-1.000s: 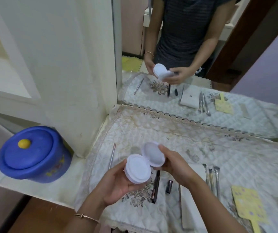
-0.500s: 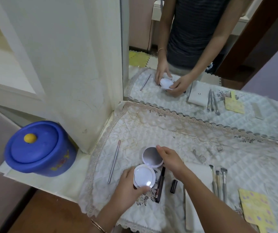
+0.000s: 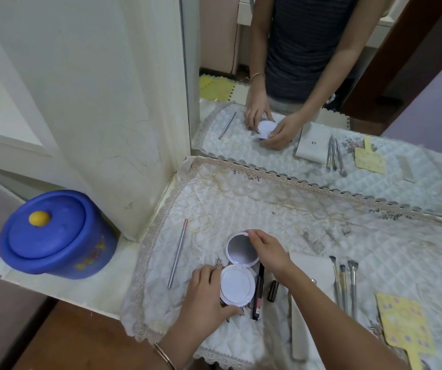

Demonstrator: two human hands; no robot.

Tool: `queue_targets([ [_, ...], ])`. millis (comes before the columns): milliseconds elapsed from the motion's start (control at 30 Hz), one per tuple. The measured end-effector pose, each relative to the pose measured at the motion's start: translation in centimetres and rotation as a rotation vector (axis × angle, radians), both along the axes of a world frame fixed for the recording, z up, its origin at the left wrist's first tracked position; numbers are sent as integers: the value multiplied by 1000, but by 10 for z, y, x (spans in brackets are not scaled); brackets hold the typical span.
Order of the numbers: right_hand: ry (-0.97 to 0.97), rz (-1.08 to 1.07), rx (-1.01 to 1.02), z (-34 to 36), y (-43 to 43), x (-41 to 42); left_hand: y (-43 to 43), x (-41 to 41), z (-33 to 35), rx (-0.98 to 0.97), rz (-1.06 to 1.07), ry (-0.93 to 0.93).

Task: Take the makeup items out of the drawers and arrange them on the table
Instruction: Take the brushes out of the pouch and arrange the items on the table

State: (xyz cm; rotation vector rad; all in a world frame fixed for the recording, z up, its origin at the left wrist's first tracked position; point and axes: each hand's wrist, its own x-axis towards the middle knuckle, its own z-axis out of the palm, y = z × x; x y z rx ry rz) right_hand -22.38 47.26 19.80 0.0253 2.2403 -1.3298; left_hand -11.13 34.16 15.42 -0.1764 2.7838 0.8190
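2 bare hands hold an open white compact [image 3: 238, 271] on the quilted table [image 3: 321, 236]. Left hand [image 3: 206, 295] cups its base; right hand [image 3: 268, 249] pinches the mirrored lid's rim. Just right of the compact lie a black pencil [image 3: 257, 292] and 3 brushes [image 3: 344, 281]; a silver stick [image 3: 177, 253] lies left.

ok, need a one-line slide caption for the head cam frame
Both hands set an open white compact on the quilted table cover, beside a pencil and brushes.
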Motion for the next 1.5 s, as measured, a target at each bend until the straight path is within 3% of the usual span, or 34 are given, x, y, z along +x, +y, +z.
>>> queue_targets([
  [100, 56, -71, -15, 0, -1, 0, -14, -2, 11, 26, 83, 35],
  [200, 189, -171, -6, 3, -5, 0, -42, -13, 6, -27, 260, 211],
  [367, 358, -130, 48, 12, -28, 1, -75, -32, 13, -107, 380, -4],
  [533, 209, -19, -45, 6, -65, 10, -80, -35, 18, -27, 371, 34],
  [633, 24, -85, -164, 6, -84, 11, -78, -27, 27, 54, 322, 186],
  [833, -46, -195, -327, 14, -93, 9, -79, -15, 27, 123, 285, 272],
  [1000, -29, -291, -381, 23, -89, 3, -82, -21, 40, 182, 282, 290],
  [1133, -10, -393, -401, 27, -85, 2, -82, -24, 51, 184, 250, 180],
  [1267, 202, -598, -498, 65, -34, -42, -85, -6, 48, 225, 307, 82],
  [1367, 240, -472, -367, 78, -16, -36, -73, -15, 46, 343, 383, 93],
  [1500, 99, -229, -87, 33, -37, 18, -65, -17, 37, 292, 382, 21],
])
